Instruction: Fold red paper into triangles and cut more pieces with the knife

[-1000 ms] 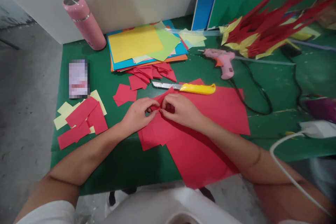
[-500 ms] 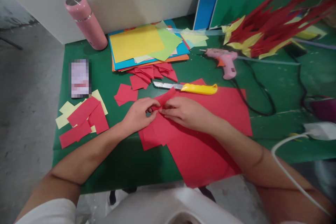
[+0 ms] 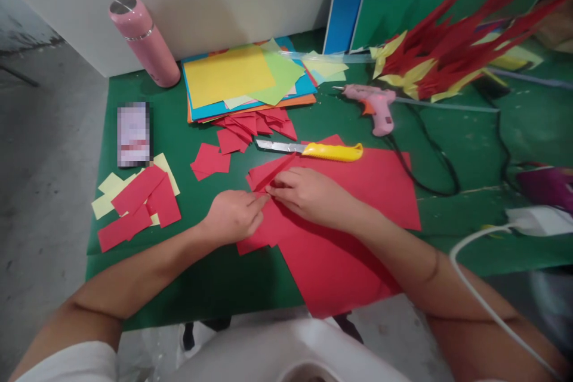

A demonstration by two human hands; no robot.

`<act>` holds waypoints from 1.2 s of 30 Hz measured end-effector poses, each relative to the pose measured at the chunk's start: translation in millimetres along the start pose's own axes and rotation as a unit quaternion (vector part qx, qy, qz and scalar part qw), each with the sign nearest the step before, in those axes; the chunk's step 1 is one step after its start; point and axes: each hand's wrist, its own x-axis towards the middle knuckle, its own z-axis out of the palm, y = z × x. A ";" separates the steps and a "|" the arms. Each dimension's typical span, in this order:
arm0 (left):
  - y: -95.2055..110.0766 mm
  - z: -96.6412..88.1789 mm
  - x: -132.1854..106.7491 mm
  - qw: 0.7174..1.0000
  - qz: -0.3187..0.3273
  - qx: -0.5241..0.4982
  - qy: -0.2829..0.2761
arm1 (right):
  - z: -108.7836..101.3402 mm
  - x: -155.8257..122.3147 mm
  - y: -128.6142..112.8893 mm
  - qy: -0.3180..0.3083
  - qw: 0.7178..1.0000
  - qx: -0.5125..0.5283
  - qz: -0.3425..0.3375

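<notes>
Between my hands a small piece of red paper point(image 3: 272, 173) stands partly folded, its flap raised toward the knife. My right hand point(image 3: 308, 194) pinches its edge with thumb and fingers. My left hand point(image 3: 235, 215) has its fingers closed together, with the fingertips on the same paper near the fold. Larger red sheets point(image 3: 340, 256) lie under both hands. Just beyond them rests a box cutter point(image 3: 331, 151) with a yellow handle and its blade out, pointing left. Cut red pieces point(image 3: 210, 160) lie past my left hand.
A pink bottle point(image 3: 150, 48), a phone point(image 3: 133, 134) and red and yellow slips point(image 3: 138, 197) are on the left. Coloured paper point(image 3: 228, 77) is stacked behind. To the right lie a pink glue gun point(image 3: 373, 104) with a cord, a red paper flame shape point(image 3: 447, 48) and a white plug point(image 3: 535, 221).
My left hand has drawn back slightly toward me and its fingers have straightened along the fold. My right hand keeps its pinch. The whole view has shifted a little.
</notes>
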 end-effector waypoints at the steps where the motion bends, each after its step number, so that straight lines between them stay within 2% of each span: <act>1: 1.7 -0.3 -2.3 1.000 -0.002 0.007 -0.004 | 0.7 -0.1 -0.1 0.000 1.000 0.002 0.002; 8: 5.8 -7.1 -8.5 0.999 -0.012 0.049 0.007 | 3.5 -0.9 -6.0 -0.004 0.999 -0.037 0.025; 16: 8.7 -4.8 -8.8 0.998 -0.045 0.044 -0.028 | 3.8 -0.3 -10.3 0.001 0.997 -0.065 0.032; 28: 12.3 -5.8 -5.5 0.997 -0.005 0.081 0.004 | 3.0 -0.3 -15.3 -0.003 0.997 -0.059 0.052; 36: 13.8 -4.9 -6.0 0.996 -0.009 0.087 -0.003 | 1.5 -0.3 -16.1 -0.025 0.997 -0.051 0.060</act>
